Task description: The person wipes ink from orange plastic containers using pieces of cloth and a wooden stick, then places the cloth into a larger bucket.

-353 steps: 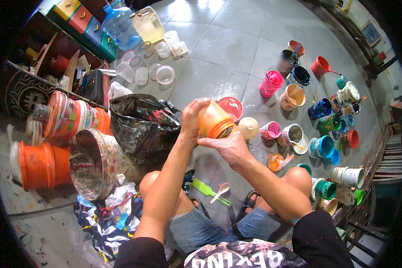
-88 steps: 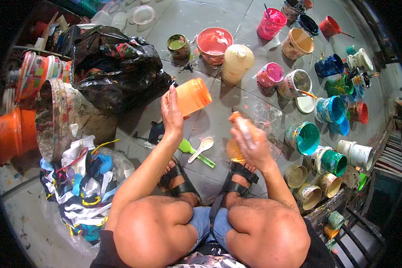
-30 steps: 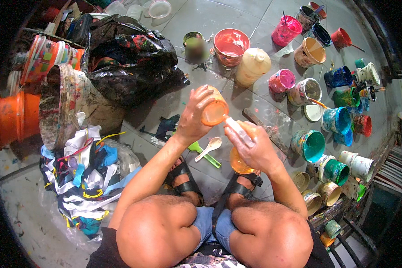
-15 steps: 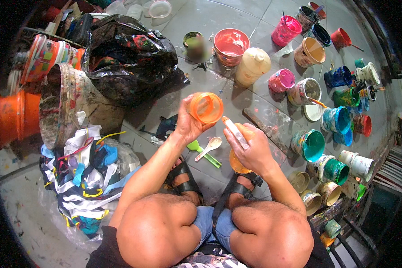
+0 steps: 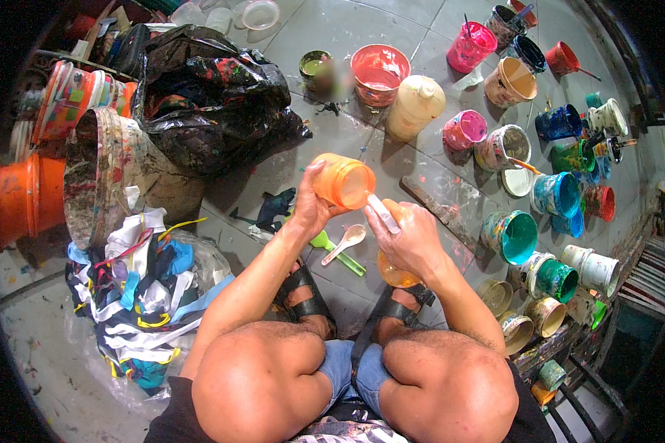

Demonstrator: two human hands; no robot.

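Observation:
My left hand (image 5: 312, 203) is wrapped round an orange plastic jar (image 5: 338, 179), which is tipped with its mouth facing my right hand. In my right hand (image 5: 408, 235) is a flat white stick (image 5: 383, 214), its tip at the jar's rim; whether it reaches inside cannot be made out. Orange shows on the back of that hand. Just below it, near my right foot, is an amber see-through container (image 5: 397, 272), partly covered by the hand. On the floor between my feet lie a white spoon (image 5: 345, 245) and a green plastic utensil (image 5: 349, 263).
Several open paint pots, such as a teal one (image 5: 510, 240), crowd the right side. Ahead stand a cream bottle (image 5: 415, 109) and a red-rimmed tub (image 5: 380, 70). To the left are a black plastic bag (image 5: 214, 103), a stained bucket (image 5: 96, 177) and cloth scraps (image 5: 137, 288).
The orange jar has tipped over toward my right hand, so more of its side shows. The stick's tip has come from beside the jar to its rim.

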